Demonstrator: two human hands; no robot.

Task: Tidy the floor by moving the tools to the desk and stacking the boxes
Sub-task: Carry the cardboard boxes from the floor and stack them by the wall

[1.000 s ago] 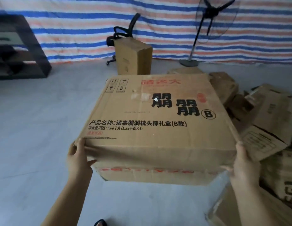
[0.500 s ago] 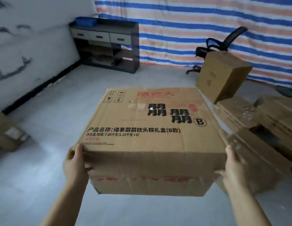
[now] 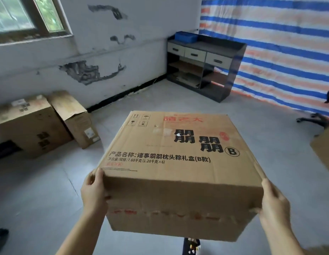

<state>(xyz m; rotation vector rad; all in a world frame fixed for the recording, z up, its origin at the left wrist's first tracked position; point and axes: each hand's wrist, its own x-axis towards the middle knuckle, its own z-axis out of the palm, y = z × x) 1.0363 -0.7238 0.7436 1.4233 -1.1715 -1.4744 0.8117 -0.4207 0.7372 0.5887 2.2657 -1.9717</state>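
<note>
I carry a large brown cardboard box (image 3: 178, 162) with black and red print in front of me, above the floor. My left hand (image 3: 94, 192) grips its near left corner, thumb on the top edge. My right hand (image 3: 274, 205) grips the near right corner, fingers round the side. Two more cardboard boxes (image 3: 31, 124) (image 3: 75, 116) stand on the floor against the left wall. The dark desk (image 3: 206, 65) with three drawers stands in the far corner. No tools show on the floor.
A blue tray (image 3: 185, 36) sits on the desk top. A striped tarp (image 3: 279, 43) covers the right wall. An office chair's base (image 3: 314, 118) and another box's edge (image 3: 325, 150) show at the right. Grey floor (image 3: 40, 190) lies open ahead.
My view has swung left, away from the box pile and fan. The desk, window wall and two boxes by the wall have come into view. Both hands kept their hold on the box.
</note>
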